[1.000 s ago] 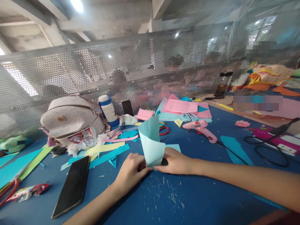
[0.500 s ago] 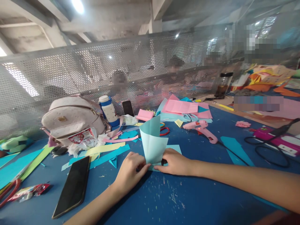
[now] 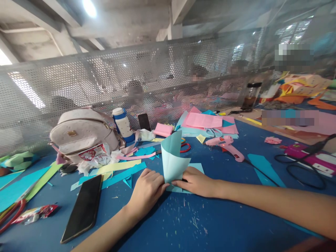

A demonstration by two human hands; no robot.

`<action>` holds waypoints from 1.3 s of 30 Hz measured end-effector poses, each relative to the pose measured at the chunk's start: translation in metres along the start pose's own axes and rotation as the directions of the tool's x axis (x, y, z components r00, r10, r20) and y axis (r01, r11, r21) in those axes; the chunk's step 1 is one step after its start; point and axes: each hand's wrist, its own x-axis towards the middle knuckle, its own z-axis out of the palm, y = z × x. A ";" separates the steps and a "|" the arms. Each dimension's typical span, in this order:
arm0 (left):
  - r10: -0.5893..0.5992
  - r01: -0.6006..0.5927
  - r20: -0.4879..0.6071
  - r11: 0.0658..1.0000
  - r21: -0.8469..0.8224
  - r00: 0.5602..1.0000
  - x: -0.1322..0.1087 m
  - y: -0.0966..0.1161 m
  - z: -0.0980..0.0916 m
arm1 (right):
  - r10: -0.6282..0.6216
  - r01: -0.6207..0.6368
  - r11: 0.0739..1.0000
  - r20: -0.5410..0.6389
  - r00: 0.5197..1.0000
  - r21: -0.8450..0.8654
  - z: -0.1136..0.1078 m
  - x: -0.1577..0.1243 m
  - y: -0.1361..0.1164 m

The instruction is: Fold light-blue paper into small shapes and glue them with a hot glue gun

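Observation:
A sheet of light blue paper (image 3: 175,164) stands curled up between my hands, its lower part flat on the blue table. My left hand (image 3: 149,185) is closed, with thumb and fingertips pinching the paper's lower left edge. From the right, my right hand (image 3: 196,181) grips the bottom of the curl, thumb pointing left and the other fingers partly hidden behind the paper. Another flat piece of light blue paper (image 3: 197,168) shows behind the right hand. Scissors with red handles (image 3: 186,147) lie just beyond the curl.
A pink glue gun (image 3: 227,145) with a cord lies to the right, near a magenta power strip (image 3: 307,157). At left are a black phone (image 3: 82,208), a backpack (image 3: 84,133) and a bottle (image 3: 123,124). Paper scraps (image 3: 123,175) and stacked pink sheets (image 3: 202,119) lie around.
My right thumb has shifted up from the table onto the base of the curl. The left hand keeps its pinch. The whole view has moved slightly.

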 end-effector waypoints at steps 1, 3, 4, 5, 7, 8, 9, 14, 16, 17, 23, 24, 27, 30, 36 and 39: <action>0.006 -0.006 -0.001 1.000 0.010 1.000 0.000 0.000 0.000 | -0.009 0.009 1.000 -0.007 1.000 -0.006 0.000 0.000 0.000; 0.018 -0.018 -0.007 1.000 0.025 1.000 -0.001 0.000 0.001 | -0.032 0.032 0.999 -0.017 0.999 -0.012 0.000 0.001 0.000; 0.023 -0.023 -0.016 0.999 0.030 1.000 -0.001 0.000 0.001 | -0.046 0.046 0.999 -0.021 0.999 -0.017 0.001 0.001 -0.001; 0.028 -0.027 -0.029 0.999 0.032 0.999 -0.001 -0.001 0.002 | -0.058 0.058 0.998 -0.023 0.998 -0.025 0.001 0.001 -0.001; 0.040 -0.039 -0.055 0.999 0.034 0.998 -0.002 -0.001 0.004 | -0.070 0.069 0.997 -0.025 0.997 -0.047 0.001 0.001 -0.001; 0.049 -0.047 -0.064 0.998 0.035 0.997 -0.002 -0.001 0.004 | -0.069 0.067 0.996 -0.025 0.997 -0.060 0.001 0.002 -0.001; 0.058 -0.055 -0.070 0.998 0.037 0.996 -0.003 -0.001 0.004 | -0.066 0.064 0.995 -0.022 0.998 -0.070 0.001 0.002 -0.002; 0.077 -0.074 -0.074 0.996 0.042 0.994 -0.002 -0.001 0.003 | -0.066 0.068 0.994 0.028 0.997 -0.081 -0.002 0.006 -0.008; 0.067 -0.066 -0.063 0.997 0.028 0.996 -0.002 -0.002 0.002 | -0.070 0.074 0.992 0.037 0.997 -0.102 -0.003 0.009 -0.011; 0.059 -0.058 -0.052 0.998 0.006 0.997 -0.002 -0.003 0.001 | -0.077 0.080 0.990 0.032 0.997 -0.117 -0.003 0.011 -0.013; 0.056 -0.054 0.009 0.988 -0.143 0.998 -0.005 -0.011 -0.002 | -0.109 0.108 0.973 0.005 0.994 -0.204 0.003 0.020 -0.017; 0.058 -0.055 0.014 0.985 -0.162 0.998 -0.005 -0.012 -0.003 | -0.104 0.102 0.973 0.002 0.995 -0.206 0.005 0.020 -0.016; 0.047 -0.036 0.037 0.968 -0.248 0.998 -0.006 -0.015 -0.003 | -0.097 0.092 0.979 -0.023 0.995 -0.181 0.009 0.020 -0.015; 0.044 -0.025 0.056 0.954 -0.300 0.997 -0.005 -0.017 -0.002 | -0.120 0.111 0.982 -0.053 0.991 -0.153 0.011 0.019 -0.013; 0.037 -0.014 0.073 0.956 -0.292 0.997 -0.003 -0.018 -0.004 | -0.127 0.118 0.985 -0.066 0.990 -0.127 0.012 0.018 -0.010; 0.025 -0.004 0.074 0.964 -0.266 0.997 -0.003 -0.018 -0.007 | -0.095 0.085 0.987 -0.073 0.993 -0.135 0.013 0.017 -0.009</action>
